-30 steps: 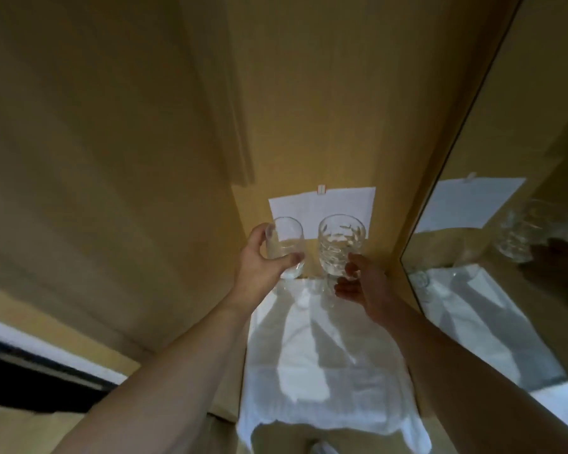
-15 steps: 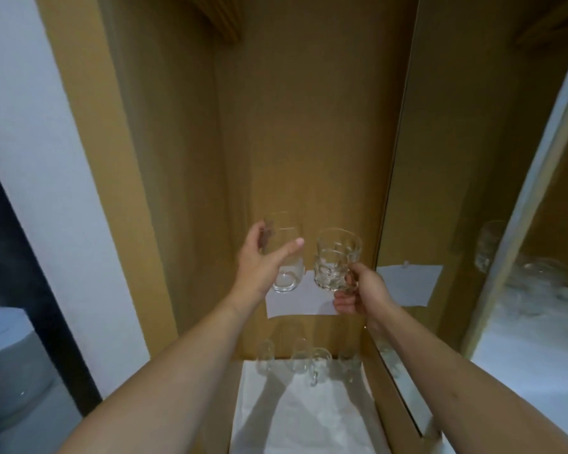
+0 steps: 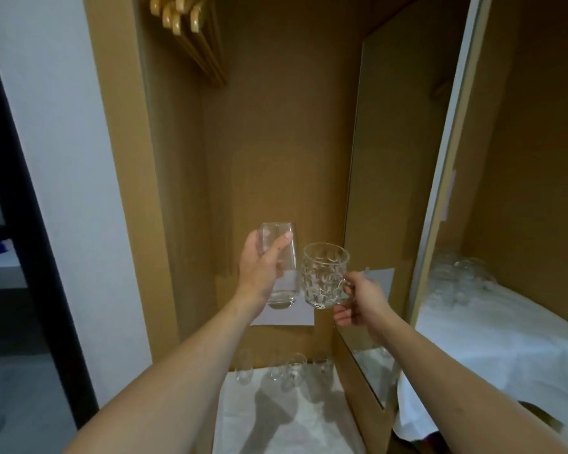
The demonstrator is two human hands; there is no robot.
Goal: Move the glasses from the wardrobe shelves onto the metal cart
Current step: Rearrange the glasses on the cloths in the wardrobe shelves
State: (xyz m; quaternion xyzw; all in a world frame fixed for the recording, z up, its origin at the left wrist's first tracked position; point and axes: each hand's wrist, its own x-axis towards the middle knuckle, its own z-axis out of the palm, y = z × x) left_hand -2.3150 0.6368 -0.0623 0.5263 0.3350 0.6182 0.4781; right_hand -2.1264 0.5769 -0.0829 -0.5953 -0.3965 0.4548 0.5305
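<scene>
Two bare forearms up from the bottom edge, both raised in front of the open wardrobe [image 3: 276,142]. Left hand [image 3: 259,273] wrapped round a smooth tumbler [image 3: 281,283], thumb across its front, fingers behind, glass upright and clear of any shelf. Right hand [image 3: 361,303] curled through the handle of a dimpled glass mug [image 3: 323,276], mug upright too, held just beside the tumbler, the two nearly touching. Both glasses in the air, well above the lower shelf [image 3: 276,421] with its white cloth. Back on that shelf, against the rear panel, a small row of clear glasses [image 3: 282,371], a little blurred, count hard to tell. Behind the held glasses, a white sheet of paper [image 3: 292,317] stuck flat on the back panel. Off to the right, a mirrored door [image 3: 397,191], and beyond its frame another white-covered surface [image 3: 489,339] carrying a cluster of glassware [image 3: 456,280], hazy. Top left, inside the wardrobe, wooden hangers [image 3: 184,21] hanging close together. Far left, a white wall [image 3: 56,126] with a dark door frame [image 3: 20,224] beside it.
</scene>
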